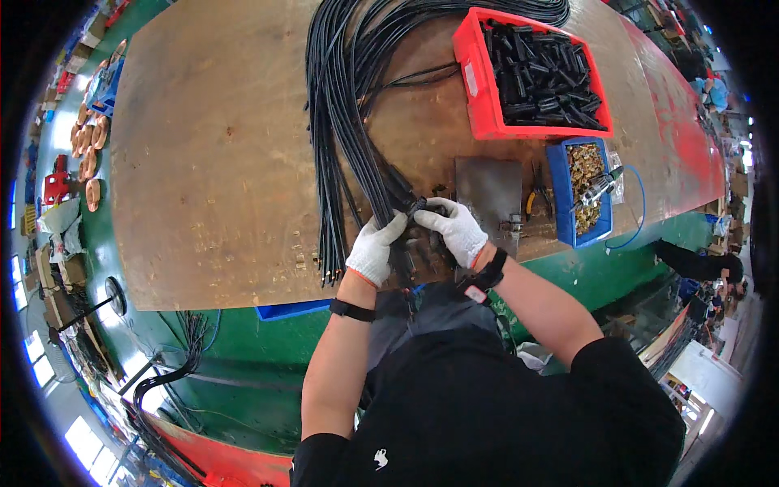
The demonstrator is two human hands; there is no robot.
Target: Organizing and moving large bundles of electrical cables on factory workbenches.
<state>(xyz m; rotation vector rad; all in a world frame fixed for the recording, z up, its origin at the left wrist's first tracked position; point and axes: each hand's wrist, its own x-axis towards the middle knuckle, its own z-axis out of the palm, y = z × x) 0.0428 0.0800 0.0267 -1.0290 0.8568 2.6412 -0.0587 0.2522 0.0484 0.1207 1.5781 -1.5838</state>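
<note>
My left hand [374, 248], in a white knit glove, is closed on a black cable near the table's front edge. To its right, my gloved right hand [456, 230] pinches a small black plastic part [417, 205] at the cable. The fingertips of both hands nearly meet there, and the exact join between part and cable is too small to make out. A thick bundle of black cables [333, 97] runs down the table just beyond my left hand. Its loose ends lie to the left of that hand. More dark pieces below my hands are partly hidden.
A red bin [477, 97] full of black plastic parts stands at the far right. Nearer are a blue bin [561, 195] of small brass-coloured pieces, with a metal air tool [599, 188] on top, pliers [536, 193] and a dark metal plate [487, 185]. The wooden table [203, 162] ends before my body.
</note>
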